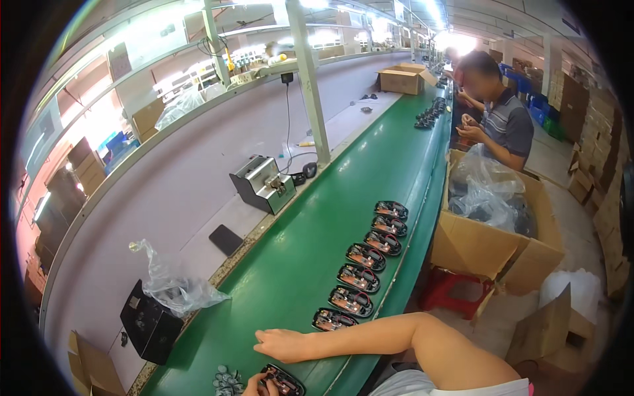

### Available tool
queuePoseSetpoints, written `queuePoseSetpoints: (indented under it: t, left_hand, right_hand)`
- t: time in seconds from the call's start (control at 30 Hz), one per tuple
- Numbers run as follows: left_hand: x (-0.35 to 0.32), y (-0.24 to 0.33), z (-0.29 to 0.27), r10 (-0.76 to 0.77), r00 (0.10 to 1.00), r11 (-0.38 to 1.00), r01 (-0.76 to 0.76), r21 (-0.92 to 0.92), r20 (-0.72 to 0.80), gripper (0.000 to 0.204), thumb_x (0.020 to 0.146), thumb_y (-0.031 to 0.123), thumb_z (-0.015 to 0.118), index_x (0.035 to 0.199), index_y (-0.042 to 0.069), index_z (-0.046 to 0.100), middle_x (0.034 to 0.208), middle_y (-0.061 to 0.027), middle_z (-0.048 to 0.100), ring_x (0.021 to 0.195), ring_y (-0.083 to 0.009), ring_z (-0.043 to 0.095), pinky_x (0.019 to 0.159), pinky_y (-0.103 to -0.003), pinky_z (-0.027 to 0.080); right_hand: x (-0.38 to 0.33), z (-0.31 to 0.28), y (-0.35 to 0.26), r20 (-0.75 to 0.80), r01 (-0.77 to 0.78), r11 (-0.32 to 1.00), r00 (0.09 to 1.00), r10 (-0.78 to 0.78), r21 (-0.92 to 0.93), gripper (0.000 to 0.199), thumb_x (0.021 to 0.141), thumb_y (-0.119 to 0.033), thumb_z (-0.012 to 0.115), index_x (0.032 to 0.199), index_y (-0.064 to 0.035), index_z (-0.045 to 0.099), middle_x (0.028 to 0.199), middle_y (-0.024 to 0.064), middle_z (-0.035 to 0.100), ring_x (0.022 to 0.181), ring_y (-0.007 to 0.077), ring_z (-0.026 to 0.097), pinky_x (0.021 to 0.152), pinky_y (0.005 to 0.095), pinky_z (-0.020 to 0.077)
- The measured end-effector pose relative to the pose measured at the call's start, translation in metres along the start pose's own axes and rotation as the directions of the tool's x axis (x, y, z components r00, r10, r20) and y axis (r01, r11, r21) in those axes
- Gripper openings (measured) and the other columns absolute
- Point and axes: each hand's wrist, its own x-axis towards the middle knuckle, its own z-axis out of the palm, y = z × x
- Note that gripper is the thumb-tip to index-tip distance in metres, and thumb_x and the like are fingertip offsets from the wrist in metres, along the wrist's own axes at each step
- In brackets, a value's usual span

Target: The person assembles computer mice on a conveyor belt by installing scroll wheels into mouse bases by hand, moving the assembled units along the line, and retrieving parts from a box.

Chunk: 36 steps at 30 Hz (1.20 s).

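The green belt [317, 244] runs long and straight away from the person, and everything here lines up along it. On the counter [198, 218] beside it, on the far-left side, sit a grey metal device [263, 183], a flat dark pad [226, 239], and a black box [148, 323] with a clear bag [175, 287] slumped over it. Across the belt, an open carton [492, 247] stuffed with plastic rests on a red stool [456, 294], and another person [498, 112] works further up the line. Now the row: seven open units [363, 261] lie in a slanting line along the belt's near edge, running away and to the right. The right hand [284, 344] stretches in from the right, flat on the belt, fingers pointing left, empty and relaxed, just below the nearest unit of the row [333, 321]. The left hand [254, 386] peeks in at the bottom edge, fingers curled against one more unit [284, 381]; whether they actually clamp it I cannot tell. That unit lies directly below the right hand, its long axis angled down and right, with a small heap of grey parts [228, 381] just left of it.
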Motion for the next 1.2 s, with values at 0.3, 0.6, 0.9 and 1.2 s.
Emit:
queuePoseSetpoints:
  t: [0.3, 0.6, 0.9, 1.2]
  left_hand:
    - [0.006, 0.001, -0.001, -0.065, 0.998, 0.995, 0.065, -0.071, 0.01, 0.016, 0.078, 0.0, 0.072, 0.094, 0.005, 0.071, 0.077, -0.0079, 0.059, 0.062, -0.0216, 0.053, 0.058, -0.035, 0.045]
    - [0.007, -0.005, 0.01, -0.124, 0.992, 0.979, 0.12, -0.165, -0.012, 0.019, 0.077, 0.0, 0.075, 0.094, 0.002, 0.066, 0.077, -0.0079, 0.054, 0.068, -0.0205, 0.055, 0.063, -0.033, 0.047]
    - [0.002, -0.002, 0.012, -0.138, 0.99, 0.974, 0.134, -0.184, -0.008, 0.018, 0.076, -0.002, 0.074, 0.091, 0.002, 0.064, 0.076, -0.0069, 0.053, 0.066, -0.0199, 0.054, 0.061, -0.033, 0.046]
    - [0.004, -0.005, 0.009, -0.187, 0.982, 0.952, 0.189, -0.241, 0.032, 0.016, 0.074, -0.002, 0.074, 0.086, 0.003, 0.065, 0.072, -0.0058, 0.056, 0.056, -0.0163, 0.057, 0.05, -0.03, 0.047]
  right_hand:
    - [0.004, -0.008, 0.008, -0.081, 0.103, 0.98, 0.993, -0.09, 0.171, 0.028, 0.076, -0.01, 0.07, 0.104, -0.0047, 0.071, 0.101, 0.0143, 0.067, 0.099, 0.0345, 0.064, 0.088, 0.0442, 0.054]
    - [-0.008, -0.04, -0.022, 0.034, 0.11, 0.909, 0.99, -0.134, 0.401, 0.028, 0.079, -0.011, 0.079, 0.104, -0.0052, 0.07, 0.101, 0.01, 0.072, 0.094, 0.0303, 0.068, 0.084, 0.0403, 0.0561]
    - [-0.018, -0.029, -0.028, -0.01, 0.146, 0.927, 0.988, -0.152, 0.345, 0.025, 0.077, -0.007, 0.078, 0.099, -0.0058, 0.068, 0.098, 0.0071, 0.071, 0.089, 0.0297, 0.066, 0.079, 0.041, 0.0552]
    - [-0.014, -0.032, -0.041, 0.035, 0.135, 0.972, 0.989, -0.145, 0.191, 0.026, 0.073, -0.004, 0.082, 0.097, -0.0049, 0.072, 0.101, 0.0082, 0.07, 0.087, 0.0279, 0.065, 0.075, 0.0394, 0.0542]
